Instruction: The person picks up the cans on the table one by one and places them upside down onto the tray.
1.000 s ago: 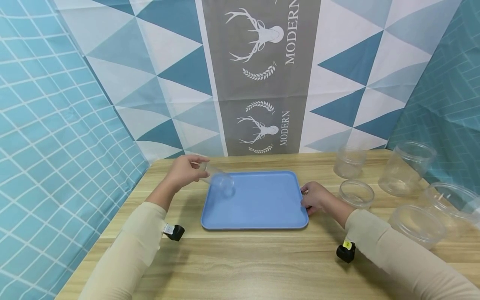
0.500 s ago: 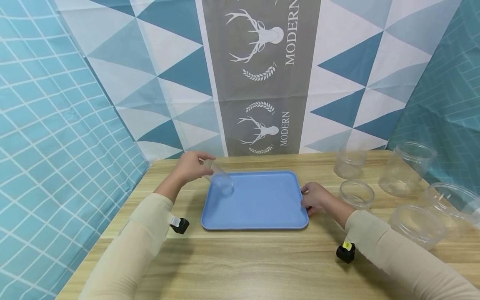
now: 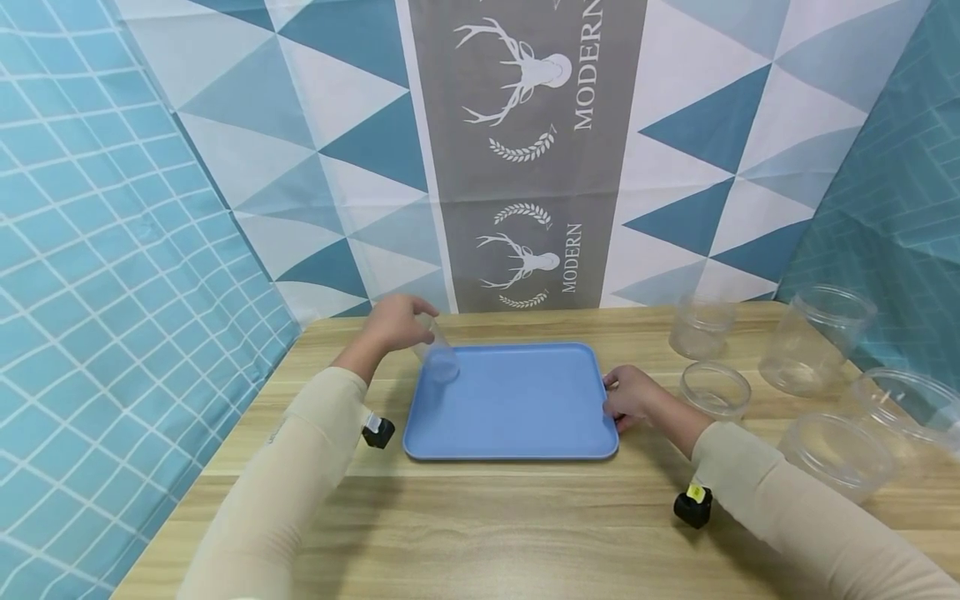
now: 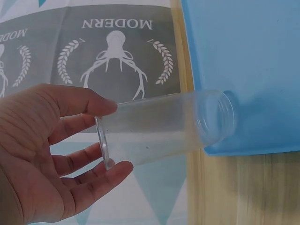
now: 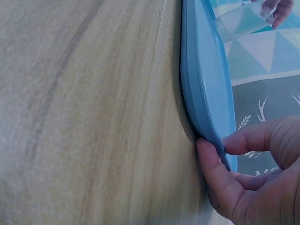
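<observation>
A clear plastic jar [image 4: 154, 126] is tilted over the far left corner of the blue tray [image 3: 517, 408]. My left hand [image 3: 401, 323] grips it by its upper end, thumb and fingertips around the rim in the left wrist view. The jar's lower end is at the tray's surface; whether it touches, I cannot tell. At the tray's right edge, my right hand [image 3: 628, 395] pinches the rim, with fingers [image 5: 211, 161] against the outside and the thumb over the inner side.
Several clear round containers stand on the right of the wooden table [image 3: 510, 533]: a small jar [image 3: 701, 327], a tall jar [image 3: 813, 342], a low dish [image 3: 715, 392], a wider one [image 3: 836, 457] and a large one [image 3: 911, 412]. Patterned cloth [image 3: 360, 150] hangs behind.
My left hand has moved right and slightly up, and the jar has swung more upright over the tray's corner. The right hand stays on the tray's edge.
</observation>
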`<state>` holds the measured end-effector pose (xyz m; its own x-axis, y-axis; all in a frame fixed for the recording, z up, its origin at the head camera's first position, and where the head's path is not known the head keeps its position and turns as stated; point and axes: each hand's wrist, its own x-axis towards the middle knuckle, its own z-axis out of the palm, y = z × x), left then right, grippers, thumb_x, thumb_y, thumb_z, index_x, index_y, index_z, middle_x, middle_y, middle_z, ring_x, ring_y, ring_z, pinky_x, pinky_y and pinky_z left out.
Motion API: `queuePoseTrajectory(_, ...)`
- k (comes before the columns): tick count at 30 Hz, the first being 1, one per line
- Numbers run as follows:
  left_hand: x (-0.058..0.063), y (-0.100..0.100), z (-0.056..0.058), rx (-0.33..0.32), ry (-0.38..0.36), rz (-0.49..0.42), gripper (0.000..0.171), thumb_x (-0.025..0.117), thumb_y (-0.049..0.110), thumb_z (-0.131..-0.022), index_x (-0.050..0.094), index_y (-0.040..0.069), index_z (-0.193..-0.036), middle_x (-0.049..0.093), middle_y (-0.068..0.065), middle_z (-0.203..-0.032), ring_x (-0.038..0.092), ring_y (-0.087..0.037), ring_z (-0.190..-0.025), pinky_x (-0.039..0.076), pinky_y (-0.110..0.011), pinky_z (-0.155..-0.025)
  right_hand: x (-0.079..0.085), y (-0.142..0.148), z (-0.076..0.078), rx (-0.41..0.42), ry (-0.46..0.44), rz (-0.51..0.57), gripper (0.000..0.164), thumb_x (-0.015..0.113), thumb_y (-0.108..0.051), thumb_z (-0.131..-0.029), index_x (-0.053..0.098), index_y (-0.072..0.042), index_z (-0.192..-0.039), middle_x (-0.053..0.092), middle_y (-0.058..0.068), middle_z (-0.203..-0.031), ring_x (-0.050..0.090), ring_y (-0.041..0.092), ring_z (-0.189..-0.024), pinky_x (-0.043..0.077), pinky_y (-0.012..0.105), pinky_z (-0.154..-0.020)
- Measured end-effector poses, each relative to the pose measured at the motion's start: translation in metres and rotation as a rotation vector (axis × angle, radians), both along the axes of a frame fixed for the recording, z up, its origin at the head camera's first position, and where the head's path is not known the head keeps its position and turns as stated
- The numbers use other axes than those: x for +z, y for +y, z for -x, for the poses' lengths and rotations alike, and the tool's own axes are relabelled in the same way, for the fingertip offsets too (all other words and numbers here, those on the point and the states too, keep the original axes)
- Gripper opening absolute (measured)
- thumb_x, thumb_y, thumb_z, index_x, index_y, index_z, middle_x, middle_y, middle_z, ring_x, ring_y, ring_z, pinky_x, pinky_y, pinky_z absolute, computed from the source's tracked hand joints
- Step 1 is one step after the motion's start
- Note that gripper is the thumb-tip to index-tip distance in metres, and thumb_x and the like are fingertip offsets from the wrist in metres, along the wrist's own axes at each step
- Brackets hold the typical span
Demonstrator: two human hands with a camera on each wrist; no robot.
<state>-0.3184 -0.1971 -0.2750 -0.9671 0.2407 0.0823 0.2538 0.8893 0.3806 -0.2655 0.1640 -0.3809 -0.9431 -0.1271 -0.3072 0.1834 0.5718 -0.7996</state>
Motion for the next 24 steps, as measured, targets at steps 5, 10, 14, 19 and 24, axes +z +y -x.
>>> queuePoseTrajectory(5, 0.004, 0.008, 0.006, 0.012, 0.000, 0.035, 0.042, 0.073, 0.015, -0.079, 0.069, 0.007, -0.120, 0.061, -0.016, -0.129, 0.054, -0.035, -0.120, 0.046, -0.049, -0.098, -0.001, 0.000, 0.000, -0.006, -0.007, 0.000, 0.056, 0.056, 0.015, -0.075, 0.039, 0.017, -0.128, 0.056, 0.021, -0.087, 0.061, 0.025, -0.073, 0.059, 0.035, -0.059)
queuePoseTrajectory(10, 0.005, 0.014, 0.012, 0.025, -0.008, 0.050, 0.041, 0.072, 0.015, -0.077, 0.071, 0.007, -0.118, 0.064, -0.013, -0.124, 0.058, -0.031, -0.110, 0.051, -0.044, -0.089, -0.002, 0.000, 0.000, -0.009, -0.007, 0.005, 0.055, 0.056, 0.015, -0.076, 0.039, 0.017, -0.128, 0.055, 0.020, -0.085, 0.061, 0.024, -0.071, 0.059, 0.035, -0.058)
queuePoseTrajectory(14, 0.006, 0.019, 0.015, 0.046, -0.025, 0.060, 0.040, 0.072, 0.015, -0.077, 0.071, 0.010, -0.116, 0.064, -0.011, -0.123, 0.061, -0.028, -0.097, 0.054, -0.039, -0.077, -0.002, 0.000, 0.000, -0.006, 0.003, 0.003, 0.053, 0.056, 0.014, -0.075, 0.040, 0.016, -0.126, 0.055, 0.019, -0.083, 0.061, 0.024, -0.069, 0.059, 0.035, -0.057)
queuePoseTrajectory(19, 0.010, 0.025, 0.017, 0.063, -0.054, 0.071, 0.038, 0.073, 0.015, -0.077, 0.072, 0.011, -0.114, 0.063, -0.011, -0.122, 0.061, -0.026, -0.087, 0.055, -0.034, -0.065, -0.001, -0.001, -0.001, 0.006, 0.018, -0.006, 0.053, 0.055, 0.014, -0.075, 0.040, 0.017, -0.126, 0.055, 0.019, -0.087, 0.061, 0.023, -0.069, 0.059, 0.034, -0.056)
queuePoseTrajectory(24, 0.011, 0.031, 0.018, 0.059, -0.061, 0.080, 0.038, 0.074, 0.014, -0.076, 0.072, 0.011, -0.114, 0.063, -0.011, -0.123, 0.061, -0.029, -0.096, 0.055, -0.038, -0.073, -0.001, -0.001, -0.001, 0.003, 0.021, -0.024, 0.053, 0.055, 0.015, -0.075, 0.041, 0.017, -0.125, 0.056, 0.019, -0.089, 0.061, 0.023, -0.068, 0.058, 0.033, -0.055)
